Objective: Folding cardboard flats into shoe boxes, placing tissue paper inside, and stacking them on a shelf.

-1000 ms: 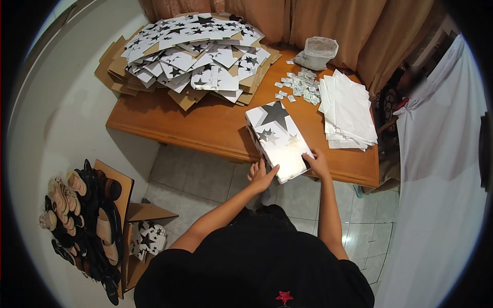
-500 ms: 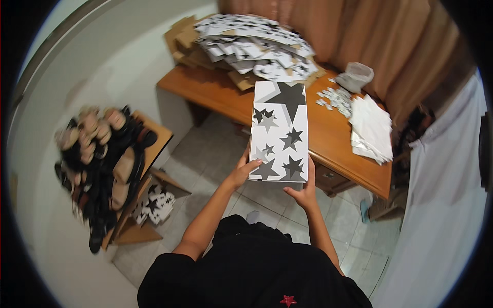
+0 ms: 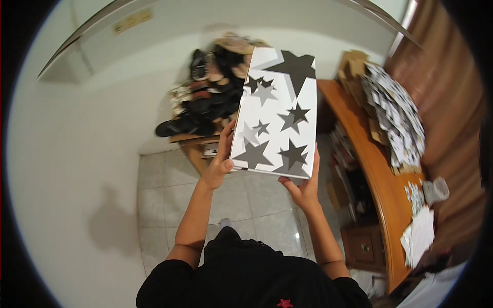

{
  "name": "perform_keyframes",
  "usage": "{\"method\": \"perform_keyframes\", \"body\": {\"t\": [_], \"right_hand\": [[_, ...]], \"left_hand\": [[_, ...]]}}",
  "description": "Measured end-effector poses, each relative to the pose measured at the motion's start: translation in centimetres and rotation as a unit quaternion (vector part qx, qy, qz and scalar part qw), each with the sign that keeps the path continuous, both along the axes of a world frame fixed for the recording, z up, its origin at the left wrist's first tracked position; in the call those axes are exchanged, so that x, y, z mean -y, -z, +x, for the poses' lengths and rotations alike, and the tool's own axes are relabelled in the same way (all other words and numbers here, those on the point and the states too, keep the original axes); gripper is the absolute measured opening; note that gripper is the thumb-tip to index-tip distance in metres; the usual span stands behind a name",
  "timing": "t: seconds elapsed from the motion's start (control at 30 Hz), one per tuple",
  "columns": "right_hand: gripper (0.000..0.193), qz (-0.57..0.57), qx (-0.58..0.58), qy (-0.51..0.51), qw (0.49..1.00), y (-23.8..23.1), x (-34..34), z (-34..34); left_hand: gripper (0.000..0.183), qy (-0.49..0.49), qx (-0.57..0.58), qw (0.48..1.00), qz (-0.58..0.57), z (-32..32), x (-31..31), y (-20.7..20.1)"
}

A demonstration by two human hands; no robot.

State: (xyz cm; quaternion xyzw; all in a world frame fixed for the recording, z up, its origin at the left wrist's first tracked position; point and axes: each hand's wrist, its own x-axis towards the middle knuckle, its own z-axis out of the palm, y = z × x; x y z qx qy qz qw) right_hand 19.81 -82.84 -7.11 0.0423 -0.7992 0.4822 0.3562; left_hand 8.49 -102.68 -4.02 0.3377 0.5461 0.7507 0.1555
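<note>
A white shoe box (image 3: 269, 115) printed with black and grey stars is held up in front of me, its lid on. My left hand (image 3: 220, 161) grips its near left edge, thumb at the corner. Around the near right corner is my right hand (image 3: 304, 189), its thumb under the near end and fingers along the right side. Beyond the box, partly hidden by it, a pile of shoes and sandals (image 3: 205, 102), mostly black with some tan, sits on a small wooden stand (image 3: 194, 154).
To the right runs a wooden desk (image 3: 354, 133) with a stack of flattened star-print boxes (image 3: 393, 118), small white pieces (image 3: 415, 197), a whitish bag (image 3: 436, 190) and white paper sheets (image 3: 418, 236). Drawers (image 3: 363, 247) are under it. A white wall (image 3: 77, 154) stands at the left.
My view has turned left, so the shoe pile now lies ahead and the desk at the right. The box stays in both hands, lifted nearer to me.
</note>
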Motion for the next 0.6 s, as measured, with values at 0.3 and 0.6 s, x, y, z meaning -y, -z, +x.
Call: {"method": "perform_keyframes", "body": {"t": [0.3, 0.6], "right_hand": [[0.097, -0.142, -0.032, -0.236, 0.961, -10.0, 19.2, -17.4], [0.091, -0.055, -0.213, -0.313, 0.924, -18.6, 38.9, -29.9]], "left_hand": [[0.120, -0.225, -0.160, 0.955, -0.113, -8.4, 21.9, -10.1], [0.085, -0.395, -0.229, 0.868, -0.196, -14.9, 42.1, -18.9]]}}
